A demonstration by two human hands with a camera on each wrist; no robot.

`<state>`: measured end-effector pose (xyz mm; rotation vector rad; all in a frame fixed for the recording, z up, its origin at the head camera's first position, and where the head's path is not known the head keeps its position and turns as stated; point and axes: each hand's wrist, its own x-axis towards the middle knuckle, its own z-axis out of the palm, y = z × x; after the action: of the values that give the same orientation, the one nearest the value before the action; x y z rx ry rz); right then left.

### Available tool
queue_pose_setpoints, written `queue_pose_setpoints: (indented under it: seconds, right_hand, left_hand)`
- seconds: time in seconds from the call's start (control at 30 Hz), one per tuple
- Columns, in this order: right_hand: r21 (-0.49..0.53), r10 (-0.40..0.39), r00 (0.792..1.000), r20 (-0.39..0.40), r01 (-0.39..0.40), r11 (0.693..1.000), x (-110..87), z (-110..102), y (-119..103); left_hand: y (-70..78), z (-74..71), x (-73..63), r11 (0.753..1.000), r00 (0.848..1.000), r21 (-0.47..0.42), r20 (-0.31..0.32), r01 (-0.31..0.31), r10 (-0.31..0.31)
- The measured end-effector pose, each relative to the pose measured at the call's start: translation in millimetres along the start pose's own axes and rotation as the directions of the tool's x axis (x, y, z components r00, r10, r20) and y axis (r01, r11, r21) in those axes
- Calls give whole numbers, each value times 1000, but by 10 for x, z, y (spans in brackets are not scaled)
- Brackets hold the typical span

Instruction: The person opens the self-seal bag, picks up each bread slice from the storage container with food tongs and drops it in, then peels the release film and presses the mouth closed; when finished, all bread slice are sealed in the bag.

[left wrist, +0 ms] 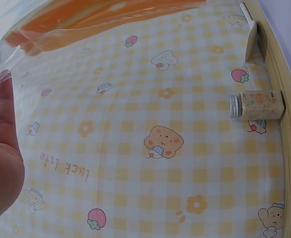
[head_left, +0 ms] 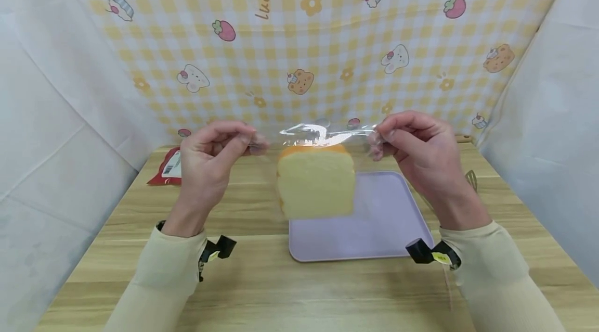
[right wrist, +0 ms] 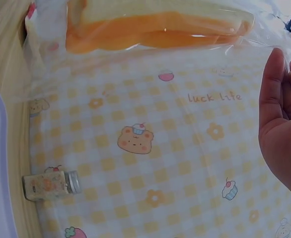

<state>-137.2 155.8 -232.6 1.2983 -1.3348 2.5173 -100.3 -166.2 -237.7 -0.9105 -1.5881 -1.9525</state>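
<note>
A thick slice of bread (head_left: pixel 316 182), pale with an orange-brown crust, hangs upright inside a clear plastic bag (head_left: pixel 304 134). My left hand (head_left: pixel 208 165) pinches the bag's upper left corner between thumb and fingers. At the upper right corner, my right hand (head_left: pixel 423 157) pinches the same film, so the top edge stretches between both hands. The wrist views show the orange crust (left wrist: pixel 106 25) through the film, and the right wrist view shows the plastic around the slice (right wrist: pixel 160 29). Behind and below the slice lies a lilac tray (head_left: pixel 374 238), partly covered by it.
A red packet (head_left: pixel 170 169) with a white label lies at the left back of the wooden table (head_left: pixel 252 280). Beyond my right wrist shows a gold-coloured utensil end (head_left: pixel 471 180). A small glass jar (right wrist: pixel 51 185) with a silver lid stands by the checked cloth (head_left: pixel 262 61).
</note>
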Motion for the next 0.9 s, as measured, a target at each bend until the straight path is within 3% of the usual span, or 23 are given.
queue_pose_setpoints:
  seconds: [0.1, 0.33, 0.43, 0.63, 0.7, 0.8, 0.9]
  right_hand:
    - [-24, -3, 1000, -26, 2, 1000, -10, 12, 1]
    - [-45, -30, 996, -88, 26, 999, -24, 45, 5]
    - [-87, -10, 993, -119, 0, 996, 0, 91, 49]
    - [-121, 103, 984, -142, -121, 985, 12, 165, 242]
    - [-150, 155, 977, -144, -177, 973, -8, 154, 308]
    - [-187, 218, 966, -139, -241, 952, -61, 118, 400]
    - [-203, 238, 966, -101, -254, 946, -135, 61, 501]
  left_hand:
    - [13, 2, -5, 999, 999, 42, -24, 22, -21]
    - [34, -60, -14, 1000, 1000, 0, -30, -7, 7]
    - [44, -73, -21, 1000, 999, 18, -43, -23, 24]
    - [44, -68, -51, 996, 993, 85, -118, 5, 5]
    - [47, -84, -59, 999, 993, 54, -116, 0, 6]
    - [55, -105, -59, 998, 997, -65, -79, -22, 17]
    - [60, -103, -57, 992, 998, -126, -52, -25, 19]
